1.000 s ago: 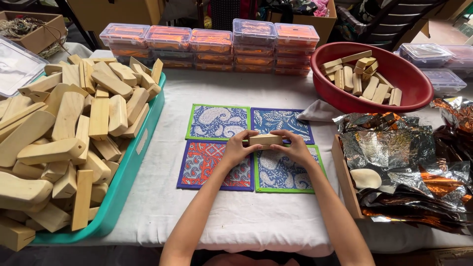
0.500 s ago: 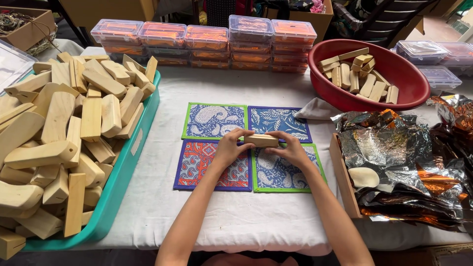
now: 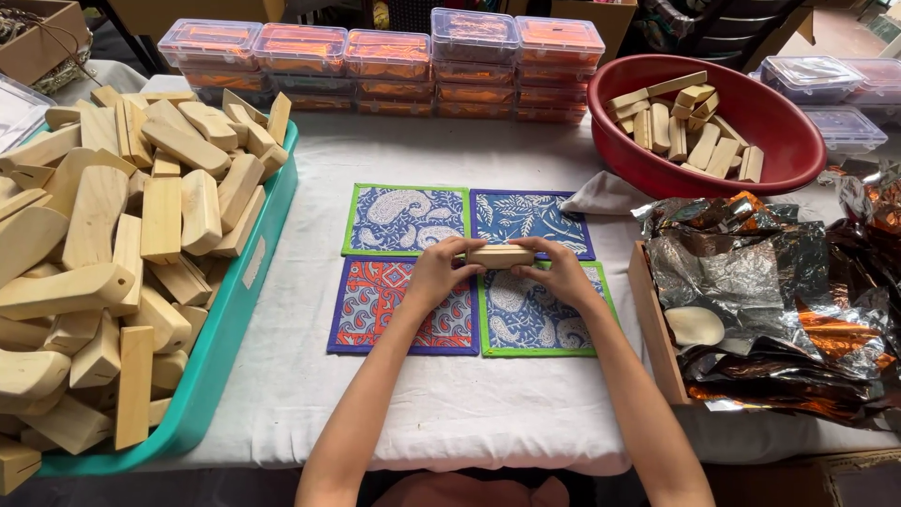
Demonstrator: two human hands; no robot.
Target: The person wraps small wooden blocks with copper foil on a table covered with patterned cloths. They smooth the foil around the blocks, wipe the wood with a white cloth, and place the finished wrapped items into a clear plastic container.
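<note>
A small wooden block (image 3: pixel 500 255) is pinched at its ends between the left hand (image 3: pixel 437 272) and right hand (image 3: pixel 560 272), each grip closed on it, above the centre of four patterned mats (image 3: pixel 404 219) on the worktop (image 3: pixel 310 376)

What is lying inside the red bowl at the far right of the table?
The red bowl holds a loose pile of pale wooden blocks, lying crossed over each other. The bowl's bottom under them is covered, so anything below the pile cannot be seen.
</note>
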